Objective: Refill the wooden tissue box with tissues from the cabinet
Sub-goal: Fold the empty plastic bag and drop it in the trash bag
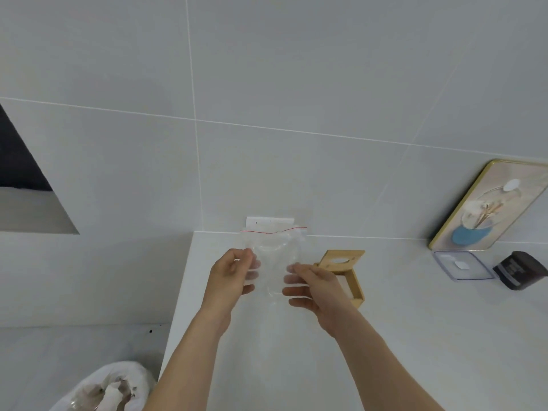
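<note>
A clear plastic zip bag (274,256) with a red line along its top edge hangs upright over the white counter (400,336). My left hand (232,275) grips its left side and my right hand (314,287) grips its right side. The bag looks empty. Just right of my right hand stands the wooden tissue box (353,284), open, with white tissue inside. Its wooden lid (341,260), with an oval slot, leans against the box behind it.
A framed picture (486,206) leans on the tiled wall at the right. In front of it lie a clear square container (461,265) and a dark box (520,269). A white-lined bin (109,387) sits on the floor, lower left. A white wall socket (269,222) is behind the bag.
</note>
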`<state>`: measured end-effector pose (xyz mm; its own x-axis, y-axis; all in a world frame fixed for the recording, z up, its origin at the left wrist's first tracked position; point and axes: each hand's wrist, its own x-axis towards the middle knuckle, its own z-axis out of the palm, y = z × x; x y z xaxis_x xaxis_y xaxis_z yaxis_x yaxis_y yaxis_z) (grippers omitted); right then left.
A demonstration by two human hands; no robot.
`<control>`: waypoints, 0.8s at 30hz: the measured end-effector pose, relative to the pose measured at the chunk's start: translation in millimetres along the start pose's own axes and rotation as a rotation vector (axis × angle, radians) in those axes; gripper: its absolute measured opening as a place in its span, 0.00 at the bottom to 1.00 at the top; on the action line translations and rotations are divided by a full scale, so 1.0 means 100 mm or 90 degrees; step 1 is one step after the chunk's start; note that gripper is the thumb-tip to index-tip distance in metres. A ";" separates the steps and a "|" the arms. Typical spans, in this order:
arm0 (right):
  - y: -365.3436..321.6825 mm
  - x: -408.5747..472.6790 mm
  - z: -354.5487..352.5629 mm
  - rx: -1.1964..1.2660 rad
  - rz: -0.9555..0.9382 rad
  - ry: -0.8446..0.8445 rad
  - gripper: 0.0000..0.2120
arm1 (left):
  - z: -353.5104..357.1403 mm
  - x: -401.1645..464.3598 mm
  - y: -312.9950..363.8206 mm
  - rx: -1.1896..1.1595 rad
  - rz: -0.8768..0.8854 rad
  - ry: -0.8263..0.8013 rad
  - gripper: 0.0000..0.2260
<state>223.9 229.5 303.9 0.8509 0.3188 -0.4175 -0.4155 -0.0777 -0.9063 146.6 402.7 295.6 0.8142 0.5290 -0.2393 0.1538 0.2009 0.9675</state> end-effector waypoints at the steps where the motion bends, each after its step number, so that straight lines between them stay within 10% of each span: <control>1: 0.01 -0.01 0.00 -0.002 -0.006 0.007 0.09 | 0.00 -0.01 0.01 -0.003 0.004 0.011 0.14; 24: 0.20 0.01 0.07 -0.038 -0.055 0.095 0.10 | -0.12 -0.10 -0.25 0.066 0.060 0.098 0.08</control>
<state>213.7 234.7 285.5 0.9227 0.1829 -0.3394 -0.3230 -0.1141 -0.9395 128.0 402.5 272.9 0.7339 0.6625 -0.1498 0.1444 0.0633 0.9875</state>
